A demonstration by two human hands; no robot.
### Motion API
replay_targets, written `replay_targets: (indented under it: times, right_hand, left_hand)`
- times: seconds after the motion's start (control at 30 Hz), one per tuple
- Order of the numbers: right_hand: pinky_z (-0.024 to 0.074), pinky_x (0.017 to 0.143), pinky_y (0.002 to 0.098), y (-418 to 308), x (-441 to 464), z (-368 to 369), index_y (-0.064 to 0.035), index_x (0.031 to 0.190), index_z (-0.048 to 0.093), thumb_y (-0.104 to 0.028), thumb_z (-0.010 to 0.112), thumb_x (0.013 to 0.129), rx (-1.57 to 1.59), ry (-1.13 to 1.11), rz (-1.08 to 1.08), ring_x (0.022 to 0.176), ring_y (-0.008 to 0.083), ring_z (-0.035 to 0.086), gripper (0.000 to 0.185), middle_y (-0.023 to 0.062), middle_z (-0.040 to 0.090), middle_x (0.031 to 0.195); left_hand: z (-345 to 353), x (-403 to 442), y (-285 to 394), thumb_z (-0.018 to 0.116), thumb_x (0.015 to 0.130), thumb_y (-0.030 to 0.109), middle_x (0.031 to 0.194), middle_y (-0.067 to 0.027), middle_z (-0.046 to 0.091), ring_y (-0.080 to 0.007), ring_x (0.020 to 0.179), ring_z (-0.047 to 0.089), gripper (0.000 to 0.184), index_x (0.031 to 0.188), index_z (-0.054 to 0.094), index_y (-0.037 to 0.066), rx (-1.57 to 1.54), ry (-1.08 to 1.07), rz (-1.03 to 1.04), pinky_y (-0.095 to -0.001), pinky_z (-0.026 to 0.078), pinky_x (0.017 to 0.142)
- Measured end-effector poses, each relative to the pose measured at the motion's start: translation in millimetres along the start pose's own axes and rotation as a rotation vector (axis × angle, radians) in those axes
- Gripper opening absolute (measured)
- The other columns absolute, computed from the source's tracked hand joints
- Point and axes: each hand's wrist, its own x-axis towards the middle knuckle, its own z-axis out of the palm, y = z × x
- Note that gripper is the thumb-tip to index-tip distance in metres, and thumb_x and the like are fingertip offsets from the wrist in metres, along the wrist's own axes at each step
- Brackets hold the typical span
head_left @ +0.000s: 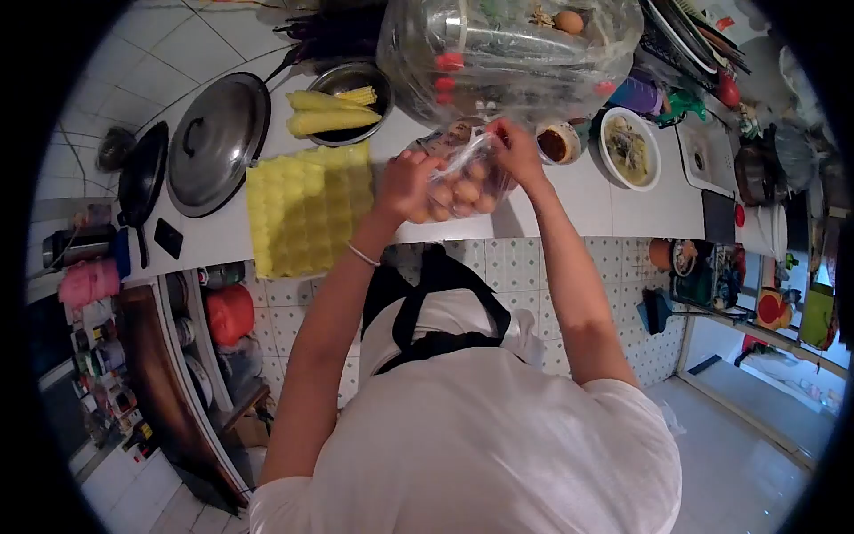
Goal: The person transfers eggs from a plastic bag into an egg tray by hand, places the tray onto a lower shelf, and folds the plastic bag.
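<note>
A clear plastic bag of eggs rests near the front edge of the white counter, with several brown eggs showing through it. My left hand has its fingers curled on the left side of the bag's upper part. On the other side, my right hand pinches the bag's gathered top near the rim. To the left of my left hand lies a yellow egg tray, its cups facing up, its front edge overhanging the counter. Just right of my right hand stands a small bowl of dark red sauce.
Corn cobs lie across a metal bowl behind the tray. A large plastic-wrapped bundle fills the back. Farther left are a lidded pan, a phone and a wok. A white basin holds food at right.
</note>
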Motion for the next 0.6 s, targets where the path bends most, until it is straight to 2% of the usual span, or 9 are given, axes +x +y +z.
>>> replay_targets:
  times: [0.1,0.17,0.27,0.3,0.37,0.4,0.47,0.53,0.6]
  right_hand:
    - [0.0459,0.070,0.0289,15,-6,-4,-0.0085,0.097,0.059,-0.013,0.055,0.086,0.328,0.196,0.154,0.078,0.0197,0.059,0.012,0.0059,0.062,0.087]
    - [0.0436,0.074,0.0275,14,-7,-11,-0.0112,0.101,0.056,-0.011,0.056,0.084,0.846,0.200,0.504,0.083,0.0121,0.053,0.017,-0.0025,0.056,0.086]
    - [0.0411,0.074,0.0239,-11,-10,-15,-0.0108,0.101,0.054,-0.012,0.058,0.083,0.957,0.131,0.620,0.081,0.0099,0.049,0.018,-0.0032,0.055,0.088]
    - [0.0411,0.074,0.0239,-9,-11,-10,-0.0108,0.101,0.054,-0.012,0.058,0.083,0.956,0.130,0.623,0.081,0.0099,0.049,0.018,-0.0032,0.055,0.088]
    - [0.0392,0.075,0.0231,-3,-13,2,-0.0100,0.103,0.053,-0.013,0.057,0.084,0.767,0.138,0.264,0.083,0.0077,0.047,0.020,-0.0030,0.054,0.089]
    - [0.0390,0.076,0.0230,-9,-12,-1,-0.0087,0.103,0.055,-0.014,0.055,0.085,0.703,0.097,0.223,0.085,0.0075,0.047,0.019,-0.0029,0.053,0.088]
    - [0.0388,0.076,0.0235,-25,-12,-15,-0.0093,0.101,0.056,-0.014,0.054,0.084,0.731,0.099,0.239,0.084,0.0078,0.047,0.018,-0.0028,0.052,0.088]
    - [0.0385,0.076,0.0239,-22,-11,-20,-0.0100,0.100,0.057,-0.014,0.053,0.083,0.759,0.104,0.258,0.084,0.0081,0.047,0.017,-0.0028,0.052,0.087]
    - [0.0379,0.077,0.0258,1,-9,-27,-0.0122,0.097,0.058,-0.013,0.053,0.080,0.953,0.124,0.471,0.082,0.0092,0.048,0.019,-0.0031,0.053,0.087]
  left_hand:
    - [6,-4,1,0.058,0.065,0.005,0.083,-0.0093,0.060,-0.0323,0.083,0.056,0.034,0.098,0.061,0.012,0.058,0.017,-0.055,-0.0409,0.048,0.071]
    - [4,-3,1,0.074,0.052,0.016,0.096,-0.0057,0.054,-0.0284,0.097,0.052,0.055,0.104,0.057,0.017,0.101,-0.125,-0.141,-0.0425,0.044,0.081]
    - [3,1,15,0.071,0.062,0.019,0.101,-0.0073,0.054,-0.0280,0.101,0.051,0.045,0.105,0.058,0.016,0.115,0.009,-0.104,-0.0429,0.043,0.082]
    - [5,8,24,0.071,0.062,0.019,0.101,-0.0073,0.054,-0.0280,0.101,0.051,0.045,0.105,0.058,0.016,0.113,0.007,-0.105,-0.0429,0.043,0.082]
    - [9,21,39,0.065,0.071,0.019,0.104,-0.0076,0.055,-0.0296,0.101,0.050,0.030,0.100,0.062,0.013,0.053,0.071,-0.153,-0.0439,0.042,0.085]
    - [10,21,39,0.065,0.071,0.019,0.104,-0.0076,0.055,-0.0296,0.101,0.050,0.030,0.100,0.062,0.013,0.053,0.073,-0.151,-0.0439,0.042,0.085]
    - [14,18,39,0.067,0.071,0.021,0.104,-0.0078,0.057,-0.0294,0.105,0.048,0.032,0.101,0.062,0.012,0.117,-0.105,-0.101,-0.0449,0.039,0.089]
    - [19,7,31,0.065,0.072,0.021,0.104,-0.0089,0.058,-0.0293,0.104,0.050,0.033,0.104,0.062,0.012,0.124,-0.028,-0.064,-0.0436,0.041,0.087]
    - [18,-7,14,0.064,0.074,0.020,0.105,-0.0101,0.059,-0.0292,0.102,0.052,0.034,0.107,0.061,0.012,0.131,0.049,-0.024,-0.0423,0.043,0.086]
